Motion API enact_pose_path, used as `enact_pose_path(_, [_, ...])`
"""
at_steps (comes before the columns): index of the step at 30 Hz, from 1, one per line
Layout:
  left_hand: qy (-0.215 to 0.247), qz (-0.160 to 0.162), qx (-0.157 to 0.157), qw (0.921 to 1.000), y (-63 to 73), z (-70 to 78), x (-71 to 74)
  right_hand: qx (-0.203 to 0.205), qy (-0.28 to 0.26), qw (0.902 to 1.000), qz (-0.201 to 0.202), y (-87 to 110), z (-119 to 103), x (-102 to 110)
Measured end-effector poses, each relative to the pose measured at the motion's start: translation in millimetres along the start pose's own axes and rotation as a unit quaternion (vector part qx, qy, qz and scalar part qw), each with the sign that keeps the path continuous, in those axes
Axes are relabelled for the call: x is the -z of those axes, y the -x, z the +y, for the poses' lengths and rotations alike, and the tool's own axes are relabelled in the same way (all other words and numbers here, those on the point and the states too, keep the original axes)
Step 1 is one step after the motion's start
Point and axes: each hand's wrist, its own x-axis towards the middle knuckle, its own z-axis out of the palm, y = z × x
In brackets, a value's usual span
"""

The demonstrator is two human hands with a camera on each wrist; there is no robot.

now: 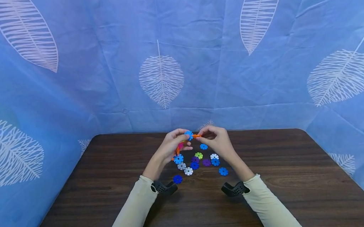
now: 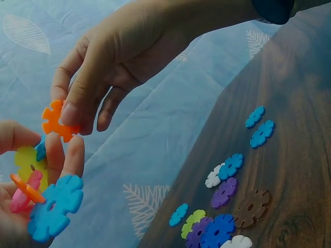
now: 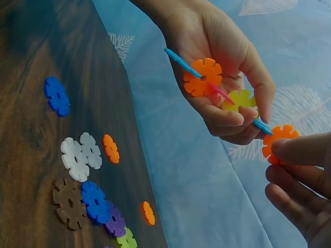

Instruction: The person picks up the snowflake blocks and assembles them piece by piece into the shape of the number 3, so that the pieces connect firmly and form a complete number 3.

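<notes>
In the head view my left hand (image 1: 168,146) holds a small chain of notched flower-shaped plastic discs above the far part of the table. The right wrist view shows the chain's blue disc (image 3: 178,61), orange disc (image 3: 209,67), pink disc (image 3: 222,93) and yellow disc (image 3: 243,96), slotted together. Another blue disc (image 3: 262,126) sticks out past the left fingertips. Between thumb and fingers, my right hand (image 1: 218,141) pinches an orange disc (image 2: 51,124) edge to edge with that blue one. Whether their slots are interlocked, I cannot tell.
Loose discs lie on the dark wooden table (image 1: 270,177) below the hands: several blue, white and purple ones, a green disc (image 1: 199,155), a brown disc (image 2: 248,214) and orange ones, such as the orange disc (image 3: 110,149). A blue leaf-patterned cloth (image 1: 198,73) hangs behind the table.
</notes>
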Motion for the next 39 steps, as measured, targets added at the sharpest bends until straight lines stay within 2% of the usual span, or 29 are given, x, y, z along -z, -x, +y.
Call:
enact_pose_path(5, [0.006,0.000,-0.001,1.0000,0.5,-0.4,-3.2,0.027,-0.001,0.9996,0.001,1.2,1.1,2.2])
enact_pose_path(12, [-0.012,-0.006,-0.001,0.9999,0.1,-1.0,-5.7,0.052,-0.004,0.9986,-0.005,1.4,2.8,4.8])
enact_pose_path(19, [-0.024,-0.022,-0.014,0.9994,0.9,-0.7,-5.7,0.049,-0.014,0.9986,-0.009,1.2,4.4,5.2])
enact_pose_path(29, [-0.004,-0.045,-0.033,0.9984,1.8,1.0,-3.1,0.051,0.003,0.9983,0.028,2.4,-0.9,-2.3])
enact_pose_path(34, [0.008,-0.041,-0.033,0.9986,1.2,3.3,-2.4,0.043,0.002,0.9985,0.032,1.9,-3.6,-2.1])
enact_pose_path(39, [0.008,-0.029,-0.026,0.9992,1.6,4.2,-2.7,0.034,-0.005,0.9993,0.017,1.0,-3.0,0.1])
